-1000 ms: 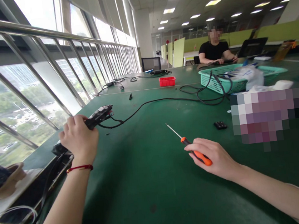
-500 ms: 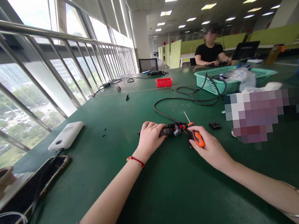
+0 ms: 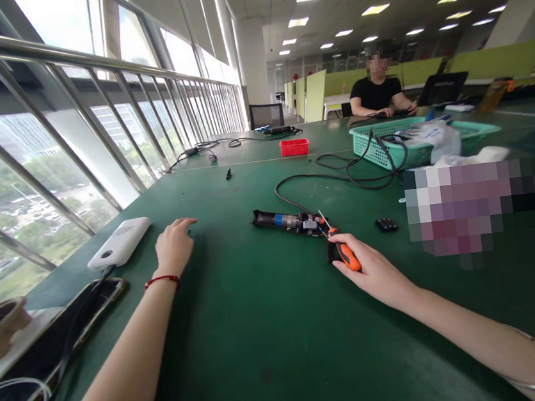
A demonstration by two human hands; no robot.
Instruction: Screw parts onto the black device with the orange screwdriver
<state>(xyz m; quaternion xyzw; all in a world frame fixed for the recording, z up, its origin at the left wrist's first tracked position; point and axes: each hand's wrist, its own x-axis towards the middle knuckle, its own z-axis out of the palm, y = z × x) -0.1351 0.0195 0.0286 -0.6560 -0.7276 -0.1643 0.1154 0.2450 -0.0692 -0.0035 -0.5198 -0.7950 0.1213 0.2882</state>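
Note:
My right hand (image 3: pixel 374 269) is wrapped round the orange-and-black handle of a screwdriver (image 3: pixel 350 257), its thin shaft pointing up and left over an opened corded tool (image 3: pixel 294 223). That tool lies on the green table with a black barrel, a blue band, metal parts and wires showing; its black grip lies by my right fingers. Well to the left, my left hand (image 3: pixel 175 246) hovers low over the table, palm down, fingers stretched to the right and holding nothing I can see. Just under its fingertips lies a tiny dark piece (image 3: pixel 188 231), perhaps a screw.
A small black block (image 3: pixel 387 225) lies right of the tool. Farther back are a red tray (image 3: pixel 294 148), a teal basket (image 3: pixel 372 148), a looping black cable (image 3: pixel 289 180) and a small black part (image 3: pixel 228 174). A white power bank (image 3: pixel 120 243) and a phone (image 3: pixel 82 318) lie left. Someone (image 3: pixel 378 94) sits opposite.
My left hand has let go of the tool's barrel and moved left to the tiny dark pieces. The tool has turned slightly; the screwdriver, still in my right hand, has shifted a little left and down.

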